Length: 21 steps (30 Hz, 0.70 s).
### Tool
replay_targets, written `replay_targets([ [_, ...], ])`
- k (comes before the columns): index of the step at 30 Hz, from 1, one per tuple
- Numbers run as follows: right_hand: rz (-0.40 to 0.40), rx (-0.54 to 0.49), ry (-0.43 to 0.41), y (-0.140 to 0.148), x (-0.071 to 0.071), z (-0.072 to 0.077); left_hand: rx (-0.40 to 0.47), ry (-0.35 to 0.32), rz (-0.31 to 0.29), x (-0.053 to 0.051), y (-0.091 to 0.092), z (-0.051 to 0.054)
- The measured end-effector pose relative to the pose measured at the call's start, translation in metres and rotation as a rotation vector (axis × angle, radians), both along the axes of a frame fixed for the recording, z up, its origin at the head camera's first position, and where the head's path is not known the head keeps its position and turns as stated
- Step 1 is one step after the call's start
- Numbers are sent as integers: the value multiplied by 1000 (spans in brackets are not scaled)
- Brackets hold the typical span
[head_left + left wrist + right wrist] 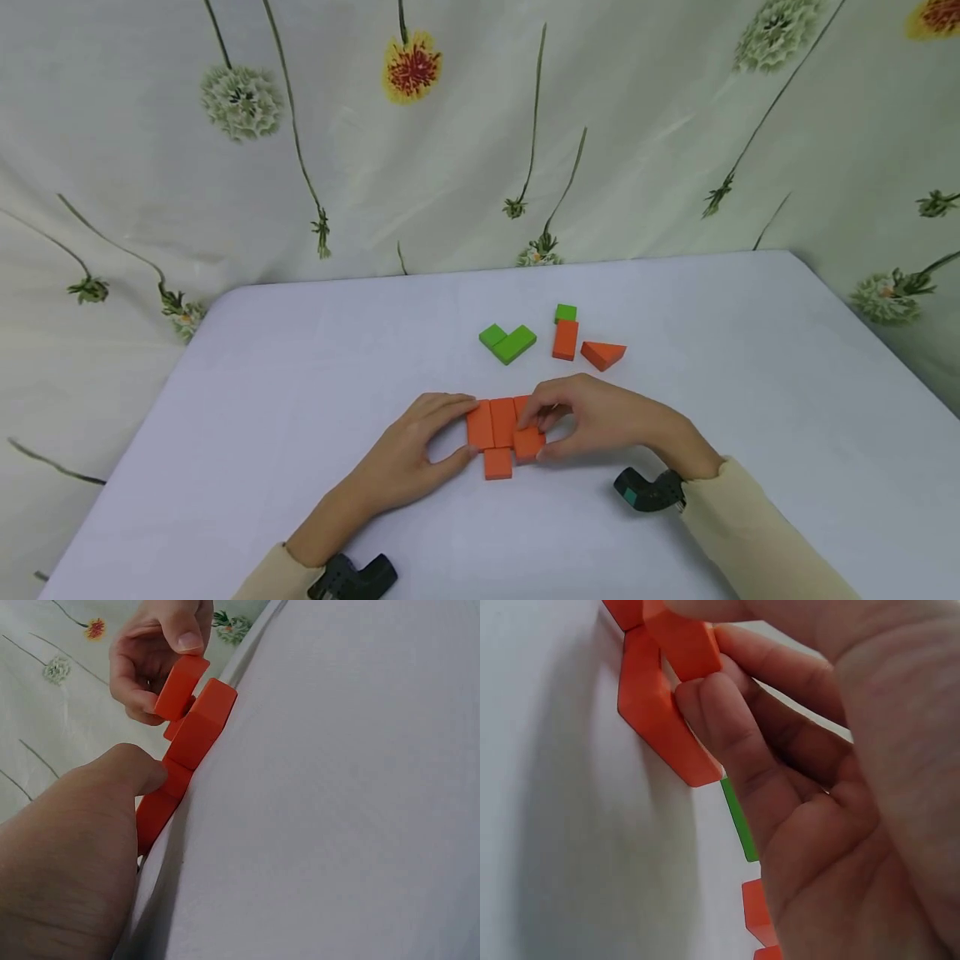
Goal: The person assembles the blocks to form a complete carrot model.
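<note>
Several orange blocks stand side by side on the table in the head view, among them a left block [479, 427] and a middle block [503, 423]. A small orange block [498, 464] adjoins their near side. My left hand [420, 446] holds the left block at its far and near ends, fingertips on one and thumb on the other. With thumb and fingers, my right hand [592, 412] pinches another orange block [529, 445]. The right wrist view shows this pinched block [682, 645] raised over the orange block [656, 712] beneath. My right fingers partly cover the row's right end.
Beyond the hands lie green blocks [515, 344], an upright-lying orange block [566, 340] touching a small green block [566, 312], and an orange triangular block [603, 355]. A white cloth covers the table [337, 350]. Behind it hangs a flowered curtain [465, 167].
</note>
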State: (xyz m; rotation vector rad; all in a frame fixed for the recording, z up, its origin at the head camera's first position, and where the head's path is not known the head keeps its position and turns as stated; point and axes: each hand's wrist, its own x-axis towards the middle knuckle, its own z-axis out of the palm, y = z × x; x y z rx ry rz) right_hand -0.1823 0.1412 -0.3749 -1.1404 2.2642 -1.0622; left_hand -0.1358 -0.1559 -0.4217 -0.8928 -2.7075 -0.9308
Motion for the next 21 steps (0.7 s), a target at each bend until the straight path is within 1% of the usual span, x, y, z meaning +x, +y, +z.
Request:
replay_targets([
  [4, 33, 6, -17, -3, 1, 3, 3, -7, 6, 1, -1, 2],
  [7, 48, 13, -10, -5, 2, 5, 7, -3, 3, 1, -2, 2],
  [14, 72, 85, 49, -11, 6, 8, 14, -8, 7, 0, -3, 2],
  [21, 65, 92, 56, -12, 8, 1, 18, -19, 4, 0, -1, -2],
])
